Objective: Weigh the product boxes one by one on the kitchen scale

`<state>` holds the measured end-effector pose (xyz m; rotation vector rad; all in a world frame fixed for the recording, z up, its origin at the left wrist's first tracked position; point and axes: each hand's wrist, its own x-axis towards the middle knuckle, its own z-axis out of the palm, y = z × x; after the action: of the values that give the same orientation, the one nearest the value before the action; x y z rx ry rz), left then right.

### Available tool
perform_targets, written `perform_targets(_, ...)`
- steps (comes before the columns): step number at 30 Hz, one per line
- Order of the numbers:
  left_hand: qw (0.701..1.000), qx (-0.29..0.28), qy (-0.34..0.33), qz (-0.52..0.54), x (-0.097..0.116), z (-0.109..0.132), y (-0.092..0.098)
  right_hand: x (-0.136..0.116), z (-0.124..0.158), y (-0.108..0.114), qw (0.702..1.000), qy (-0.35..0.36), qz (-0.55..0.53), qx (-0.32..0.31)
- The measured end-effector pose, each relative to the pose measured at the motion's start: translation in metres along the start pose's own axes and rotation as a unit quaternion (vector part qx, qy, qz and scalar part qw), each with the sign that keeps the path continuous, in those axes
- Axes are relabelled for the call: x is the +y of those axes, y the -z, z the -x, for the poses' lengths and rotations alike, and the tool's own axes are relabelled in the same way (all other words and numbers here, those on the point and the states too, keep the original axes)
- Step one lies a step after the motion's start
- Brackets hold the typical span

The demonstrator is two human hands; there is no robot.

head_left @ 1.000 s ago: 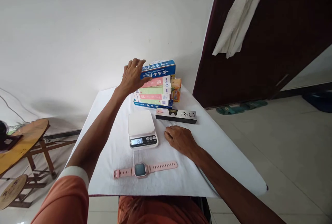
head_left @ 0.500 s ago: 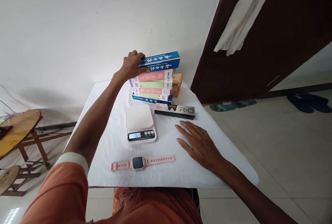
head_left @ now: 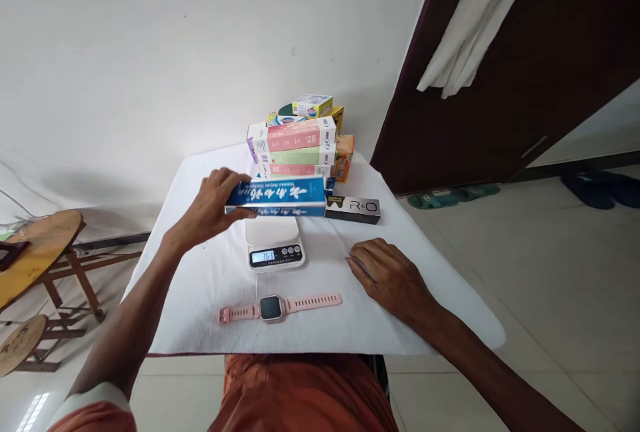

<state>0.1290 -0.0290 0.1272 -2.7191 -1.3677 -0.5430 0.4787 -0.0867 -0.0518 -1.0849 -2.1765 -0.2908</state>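
A blue toothpaste box (head_left: pixel 290 193) is gripped at its left end by my left hand (head_left: pixel 215 205), thumb below and fingers on top. It is held over the back part of a white kitchen scale (head_left: pixel 273 235), hiding part of the weighing plate; the display reads 363. My right hand (head_left: pixel 393 275) lies palm down on the table with fingers loosely bent, holding nothing. A black and silver R&O toothpaste box (head_left: pixel 357 210) lies beyond it. In front of the scale, a pink-strapped smartwatch (head_left: pixel 271 309) is laid out flat.
Behind the scale stands a stack of pink and green toothpaste boxes (head_left: pixel 300 135). Yellow boxes (head_left: pixel 315 105) and an orange pack (head_left: pixel 344 159) are behind it. The white-covered table (head_left: pixel 200 312) backs onto a wall. A wooden table (head_left: pixel 40 245) stands at the left.
My left hand has taken the blue toothpaste box off the stack and brought it toward me, over the scale. The yellow boxes behind now show. My right hand's fingers have drawn in.
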Motion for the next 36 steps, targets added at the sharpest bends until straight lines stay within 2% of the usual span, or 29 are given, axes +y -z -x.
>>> perform_targets(2, 0.999, -0.029, 0.020, 0.017, -0.004, 0.017, -0.022, -0.006, -0.010, -0.004, 1.000, 0.002, -0.007, 0.001)
perform_targets(5, 0.996, -0.065, 0.047, 0.036, -0.012, 0.027, -0.048, -0.010, -0.021, -0.017, 1.000, -0.009, -0.010, 0.010)
perform_targets(10, 0.991, -0.105, 0.064, 0.046, -0.023, 0.022, -0.069, -0.009, -0.024, -0.038, 0.999, -0.042, -0.017, 0.008)
perform_targets(14, 0.987, -0.127, 0.079, 0.049, -0.027, 0.019, -0.072, -0.009, -0.022, -0.039, 0.998, -0.063, -0.010, -0.022)
perform_targets(17, 0.985, -0.136, 0.094, 0.052, -0.026, 0.019, -0.066, -0.009, -0.021, -0.038, 0.997, -0.072, -0.018, -0.037)
perform_targets(22, 0.989, -0.080, 0.112, 0.054, -0.024, 0.021, -0.040, -0.009, -0.021, -0.039, 0.996, -0.072, -0.030, -0.031)
perform_targets(25, 0.990, -0.060, 0.121, 0.048, -0.025, 0.023, -0.033, -0.009, -0.021, -0.040, 0.997, -0.070, -0.027, -0.031)
perform_targets(27, 0.989, -0.077, 0.119, 0.045, -0.026, 0.024, -0.038, -0.009, -0.021, -0.040, 0.997, -0.066, -0.021, -0.028)
perform_targets(31, 0.986, -0.124, 0.101, 0.049, -0.026, 0.026, -0.063, -0.010, -0.020, -0.040, 0.997, -0.065, -0.021, -0.027)
perform_targets(34, 0.985, -0.130, 0.098, 0.051, -0.028, 0.029, -0.075, -0.010, -0.020, -0.038, 0.997, -0.066, -0.025, -0.026)
perform_targets(36, 0.987, -0.121, 0.097, 0.053, -0.032, 0.034, -0.073, -0.010, -0.020, -0.038, 0.998, -0.060, -0.022, -0.020)
